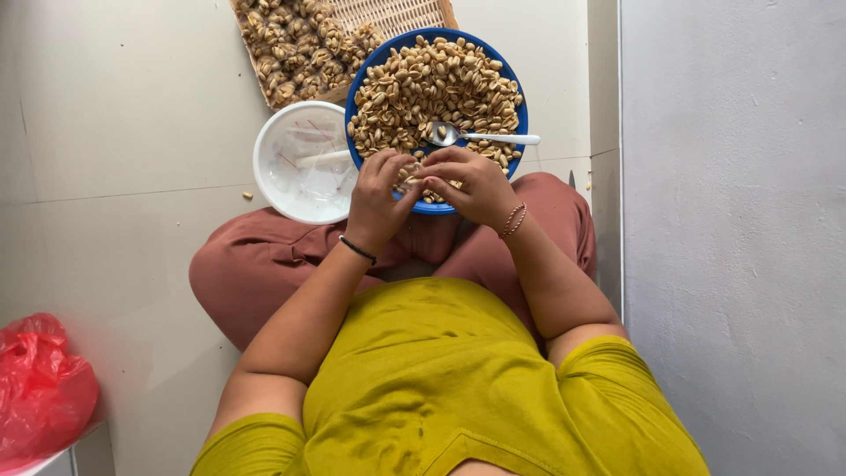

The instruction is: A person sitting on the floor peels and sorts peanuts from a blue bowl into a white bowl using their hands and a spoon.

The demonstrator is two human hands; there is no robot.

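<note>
Bare floor (123,132) left: open passage. Ahead blocked: blue bowl (520,110), white bowl (264,145), woven tray (401,13). Wall (731,220) hems right.

The floor (123,132) is laid in large, pale grey-beige tiles with thin joint lines, smooth and evenly lit by soft daylight that casts only faint shadows. Along the right side rises a plain, light grey wall (731,220) with a slightly mottled surface, meeting the floor in a straight vertical edge. In the lower left corner a crumpled red plastic bag (40,388) sits on a pale ledge.
</note>
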